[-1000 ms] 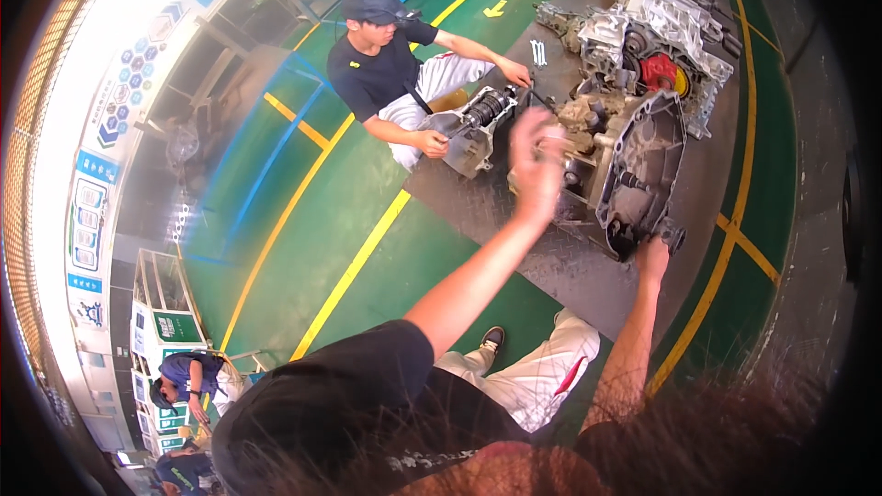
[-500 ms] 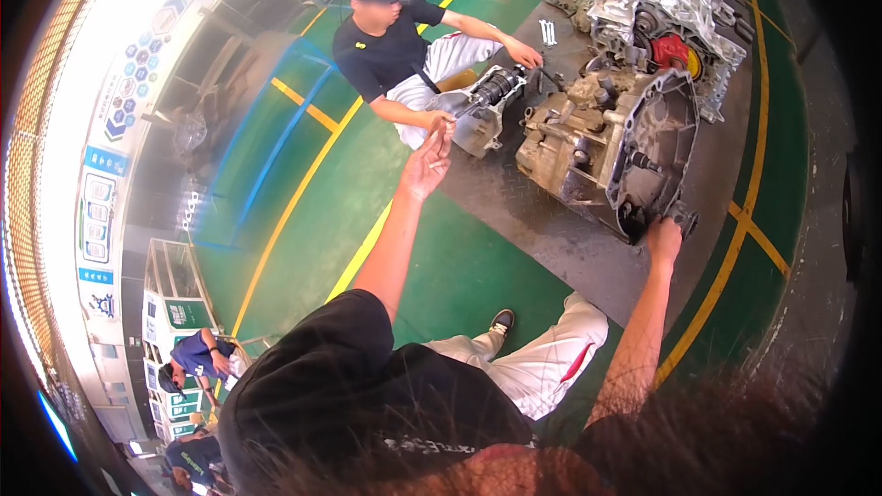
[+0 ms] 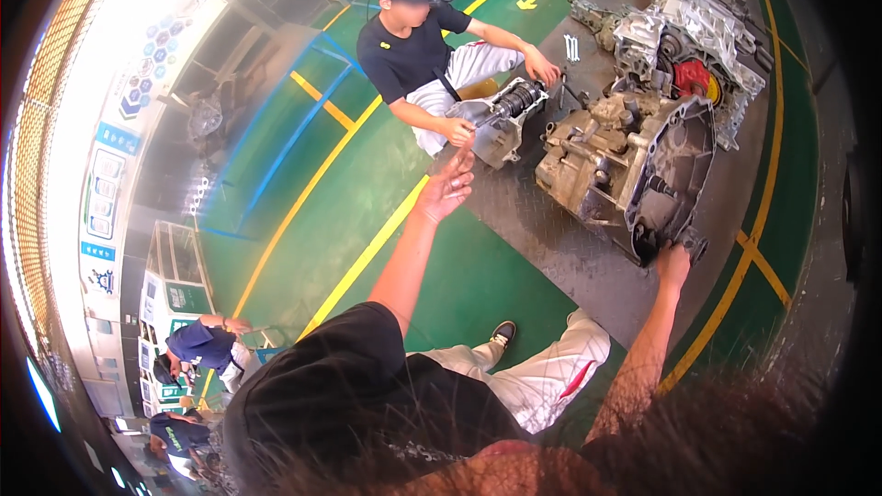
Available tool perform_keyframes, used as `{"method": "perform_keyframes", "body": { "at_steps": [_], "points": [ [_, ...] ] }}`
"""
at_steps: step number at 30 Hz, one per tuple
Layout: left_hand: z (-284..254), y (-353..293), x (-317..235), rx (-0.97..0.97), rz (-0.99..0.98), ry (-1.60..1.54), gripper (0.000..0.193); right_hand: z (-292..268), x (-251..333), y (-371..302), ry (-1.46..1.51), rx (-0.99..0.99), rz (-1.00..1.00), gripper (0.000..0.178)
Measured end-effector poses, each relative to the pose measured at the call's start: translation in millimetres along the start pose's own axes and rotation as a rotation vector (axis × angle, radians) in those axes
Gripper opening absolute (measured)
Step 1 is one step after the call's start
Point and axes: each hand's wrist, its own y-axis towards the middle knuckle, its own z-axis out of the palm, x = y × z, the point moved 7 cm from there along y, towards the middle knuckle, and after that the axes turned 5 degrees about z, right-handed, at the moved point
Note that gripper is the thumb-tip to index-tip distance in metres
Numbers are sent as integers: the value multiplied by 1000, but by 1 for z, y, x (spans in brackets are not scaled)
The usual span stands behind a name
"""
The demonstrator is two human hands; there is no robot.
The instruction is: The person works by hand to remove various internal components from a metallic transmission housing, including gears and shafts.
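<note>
A large dirty metal gearbox (image 3: 588, 165) lies on the dark plate, its open bell-shaped housing facing right. My right hand (image 3: 673, 264) is closed around a dark part at the near lower edge of that housing. My left arm stretches forward, and my left hand (image 3: 446, 187) is raised over the green floor, index finger extended and the other fingers loosely bent. Its fingertips are close to a co-worker's hand (image 3: 456, 131); whether they touch cannot be made out. That co-worker crouches by an opened gearbox casing (image 3: 503, 149) with a dark gear shaft (image 3: 519, 99) in it.
Another silvery gearbox (image 3: 675, 41) with a red part stands behind. Several small light tools (image 3: 571, 48) lie on the dark floor plate (image 3: 514, 211). Yellow lines (image 3: 751, 257) mark the green floor. Other people (image 3: 204, 349) work at the far lower left, near a blue frame (image 3: 266, 174).
The view has shifted, so the gearboxes and co-worker sit a little further right and lower. My left fingertips look slightly lower against the co-worker's hand. My right hand keeps its grip.
</note>
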Motion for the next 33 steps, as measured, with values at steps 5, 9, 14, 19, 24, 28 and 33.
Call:
{"method": "perform_keyframes", "body": {
  "at_steps": [5,9,14,19,24,28,33],
  "points": [
    [-171,-38,69,-618,-6,243,6,1,-1,-3,10,35,24,39],
    [-244,-148,190,-672,-860,475,24,-1,0,-4,29,-6,7,38],
    [-205,-192,219,-1036,-571,262,25,4,-1,0,-16,-6,26,37],
    [-151,-130,172,-631,-240,191,38,6,-2,0,-11,-46,5,39],
    [-170,-101,163,-443,-337,676,46,7,-3,3,-48,-1,39,40],
    [-204,-126,203,-611,-327,797,41,2,1,2,-43,-8,27,40],
    [-234,-210,287,120,-1101,1797,44,1,1,-1,-22,-36,-6,36]
  ]
}}
